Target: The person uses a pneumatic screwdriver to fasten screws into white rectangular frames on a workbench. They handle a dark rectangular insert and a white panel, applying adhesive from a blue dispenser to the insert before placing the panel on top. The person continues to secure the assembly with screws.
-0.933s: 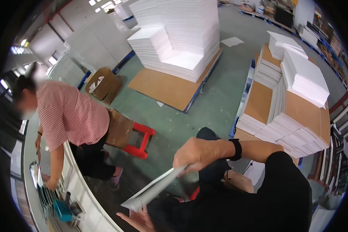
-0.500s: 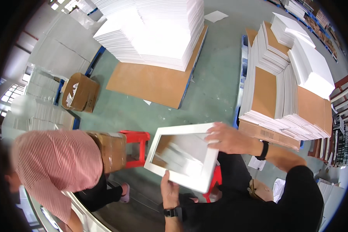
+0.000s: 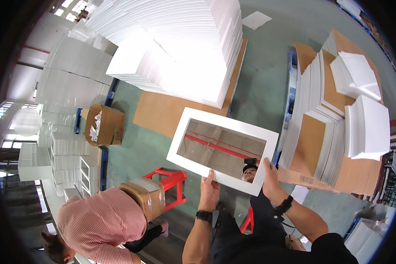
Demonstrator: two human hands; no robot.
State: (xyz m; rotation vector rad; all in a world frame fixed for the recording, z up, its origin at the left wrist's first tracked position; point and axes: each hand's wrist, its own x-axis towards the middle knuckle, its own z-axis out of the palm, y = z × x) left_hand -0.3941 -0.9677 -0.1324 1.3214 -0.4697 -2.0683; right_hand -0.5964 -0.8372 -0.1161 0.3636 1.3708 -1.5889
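Note:
A white-framed rectangular mirror (image 3: 179, 140) is held up in front of me, tilted so its glass reflects a ceiling and red pipes. My left hand (image 3: 209, 192) grips the near edge, with the thumb on the face of the frame and the other fingers behind it. At the right end, my right hand (image 3: 271, 179) is closed around the frame's lower corner. Both hands bear the mirror off any surface. Black bands circle both wrists.
To my left a person in a striped top (image 3: 102, 222) bends beside a taped carton (image 3: 147, 200) and a red stool (image 3: 175, 187). Ahead rises a tall stack of white panels (image 3: 193, 61) on brown board. Stacked sheets (image 3: 310, 141) stand at right; an open carton (image 3: 112, 125) holds scraps.
The mirror has turned and tilted, its glass now reflecting the ceiling. My right hand has moved from the far edge to the near right corner. The person at left bends lower in view.

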